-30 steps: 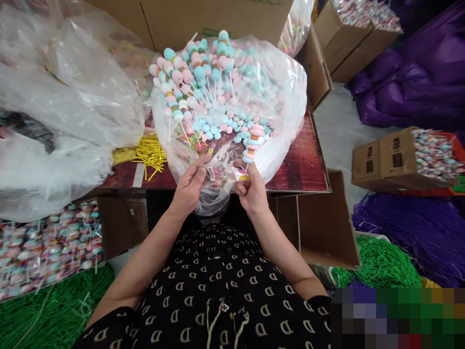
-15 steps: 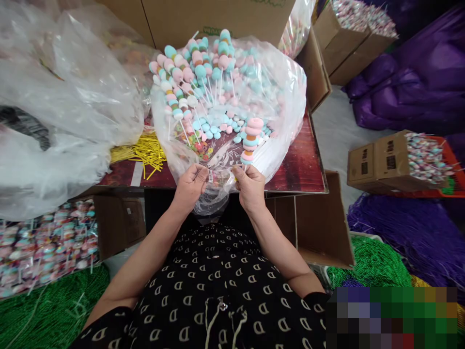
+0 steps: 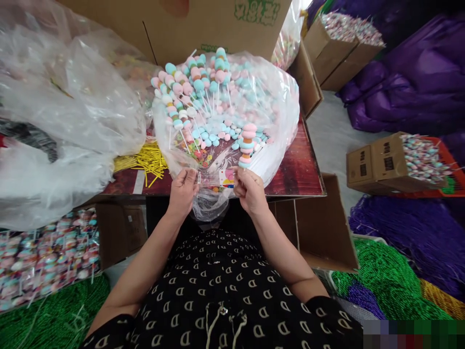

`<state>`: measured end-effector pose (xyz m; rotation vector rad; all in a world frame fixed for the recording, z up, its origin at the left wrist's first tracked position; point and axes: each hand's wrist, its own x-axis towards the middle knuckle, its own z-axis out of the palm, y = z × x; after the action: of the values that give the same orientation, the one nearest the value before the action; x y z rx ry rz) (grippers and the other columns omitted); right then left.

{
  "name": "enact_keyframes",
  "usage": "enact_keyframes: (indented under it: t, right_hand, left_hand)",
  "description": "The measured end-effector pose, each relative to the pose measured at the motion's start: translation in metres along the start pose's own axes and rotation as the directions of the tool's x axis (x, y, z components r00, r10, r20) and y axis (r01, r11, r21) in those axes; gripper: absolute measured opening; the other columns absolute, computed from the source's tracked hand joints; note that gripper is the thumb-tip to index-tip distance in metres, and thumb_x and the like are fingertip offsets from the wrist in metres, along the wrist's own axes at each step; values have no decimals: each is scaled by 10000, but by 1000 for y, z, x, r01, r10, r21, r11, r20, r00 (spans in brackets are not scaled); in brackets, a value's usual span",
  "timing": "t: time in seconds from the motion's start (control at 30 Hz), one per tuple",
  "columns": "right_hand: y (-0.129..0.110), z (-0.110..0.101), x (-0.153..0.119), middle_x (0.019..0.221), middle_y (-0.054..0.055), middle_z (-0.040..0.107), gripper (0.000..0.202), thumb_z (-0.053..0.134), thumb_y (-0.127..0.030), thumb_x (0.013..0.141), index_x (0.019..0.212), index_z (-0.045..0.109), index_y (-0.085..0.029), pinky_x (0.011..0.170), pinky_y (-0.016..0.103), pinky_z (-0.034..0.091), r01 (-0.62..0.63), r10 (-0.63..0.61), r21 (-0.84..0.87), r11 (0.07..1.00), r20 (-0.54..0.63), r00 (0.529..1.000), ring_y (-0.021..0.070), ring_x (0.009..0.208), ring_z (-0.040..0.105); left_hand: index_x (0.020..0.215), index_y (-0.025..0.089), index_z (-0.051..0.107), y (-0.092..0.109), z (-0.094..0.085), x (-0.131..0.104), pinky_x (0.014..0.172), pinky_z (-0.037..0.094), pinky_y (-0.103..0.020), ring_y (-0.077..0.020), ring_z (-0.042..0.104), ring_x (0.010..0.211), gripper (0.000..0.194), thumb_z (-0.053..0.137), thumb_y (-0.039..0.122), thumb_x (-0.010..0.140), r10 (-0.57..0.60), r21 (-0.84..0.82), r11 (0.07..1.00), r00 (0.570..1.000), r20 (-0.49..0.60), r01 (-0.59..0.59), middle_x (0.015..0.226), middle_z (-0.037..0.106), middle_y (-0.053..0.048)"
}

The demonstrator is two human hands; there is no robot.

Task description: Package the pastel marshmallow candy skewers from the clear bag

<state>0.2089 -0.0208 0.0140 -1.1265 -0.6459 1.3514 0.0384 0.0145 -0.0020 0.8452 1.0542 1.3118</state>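
Observation:
My left hand (image 3: 183,192) is closed in a pinch on one side of a small clear wrapper. A colourful printed patch of the wrapper (image 3: 226,177) shows between my hands. My right hand (image 3: 250,190), also pinched, holds an upright candy skewer (image 3: 247,141) of pink, blue and orange pieces; its fingertips touch the wrapper's other side. Behind my hands, a large clear bag (image 3: 286,104) lies open with loose blue, pink and white candies (image 3: 208,139). Several finished skewers (image 3: 198,85) lie at its left.
The dark red table (image 3: 305,167) bears yellow ties (image 3: 154,162) and a big plastic bag (image 3: 98,92) at the left. A large carton (image 3: 214,24) stands behind. An open box (image 3: 321,228) is below the right edge. Packed skewers (image 3: 47,257) lie at lower left.
My hands have moved apart, my left hand shifting left, and more of the printed wrapper shows between them. The skewer in my right hand has moved slightly left and down. The camera view has shifted slightly.

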Motion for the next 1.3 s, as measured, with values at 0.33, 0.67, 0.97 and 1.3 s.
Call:
enact_keyframes:
  t: [0.33, 0.67, 0.97, 1.3]
  right_hand:
    - [-3, -17, -2, 550, -111, 397, 369, 844, -482, 716, 901, 700, -197, 433, 225, 125, -79, 80, -10, 997, 163, 983, 32, 433, 193]
    - [7, -23, -3, 612, -72, 525, 512, 860, -621, 715, 710, 561, -205, 396, 198, 157, -114, 103, 43, 993, 199, 974, 11, 420, 196]
    - [1, -22, -5, 617, -71, 551, 422, 878, -523, 686, 857, 678, -193, 410, 204, 146, -99, 100, -11, 995, 148, 984, 14, 421, 234]
    - [5, -24, -4, 520, -106, 396, 378, 881, -497, 691, 780, 678, -190, 428, 213, 128, -84, 92, -63, 994, 132, 987, 25, 444, 190]
  left_hand:
    - [720, 189, 619, -3, -7, 0, 413, 312, -158, -53, 349, 496, 440, 825, 567, 813, 98, 143, 984, 994, 54, -105, 605, 412, 59]
    - [680, 174, 589, 6, 6, 2, 353, 267, -136, -2, 303, 445, 609, 990, 598, 506, -119, -75, 990, 992, 39, 122, 639, 490, 65]
    - [697, 185, 608, 4, 1, 2, 360, 249, -154, -25, 326, 443, 542, 906, 635, 660, -8, 55, 998, 999, 54, 5, 602, 458, 64]
    - [761, 200, 621, -5, -11, 1, 454, 293, -216, -84, 350, 511, 439, 735, 609, 870, 103, 333, 932, 986, 133, -142, 593, 422, 52]
